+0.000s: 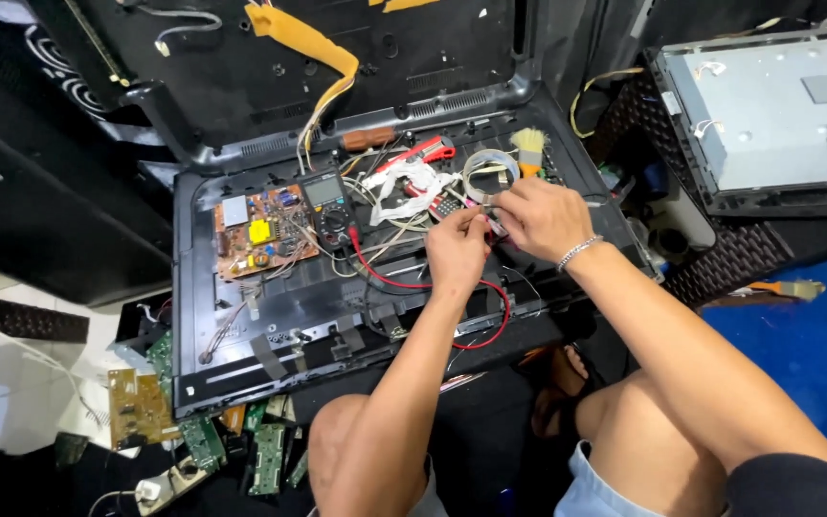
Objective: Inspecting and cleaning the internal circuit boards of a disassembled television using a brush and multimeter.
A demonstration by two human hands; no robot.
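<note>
A black open television shell point(241, 335) fills the centre of the frame. Right of centre, the left hand point(457, 251) and right hand point(540, 218) meet, both pinched around a small metal part point(496, 226) between them, equally near.

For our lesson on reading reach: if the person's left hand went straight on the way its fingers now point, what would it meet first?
The left hand points up-screen and slightly right, so it would probably meet the white ribbon cable first, then the red-handled tool. Depth is unclear.
</note>
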